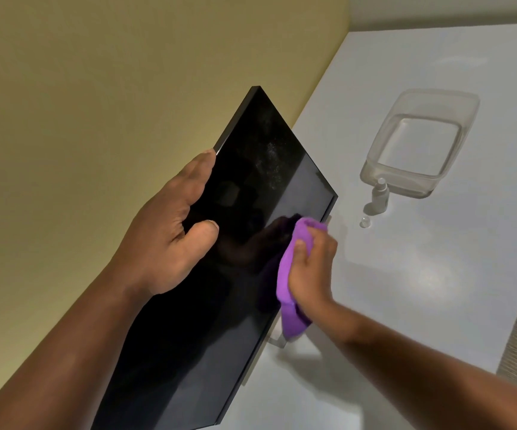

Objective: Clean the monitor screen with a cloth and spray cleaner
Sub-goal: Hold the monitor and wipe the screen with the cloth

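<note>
White desk (437, 274); purple cloth (294, 268) under right-hand fingers (305, 248) on monitor (251, 187).

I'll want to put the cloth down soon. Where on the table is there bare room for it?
The white table lies bare in a broad stretch right of the right hand, below the spray bottle. It is crowded where the bottle, its small cap and the clear tub sit close together beside the monitor.

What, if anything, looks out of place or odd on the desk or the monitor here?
A hazy speckled patch sits on the monitor screen near its upper far part, not yet wiped. The small spray bottle stands uncapped, its clear cap lying loose on the table beside it.
</note>
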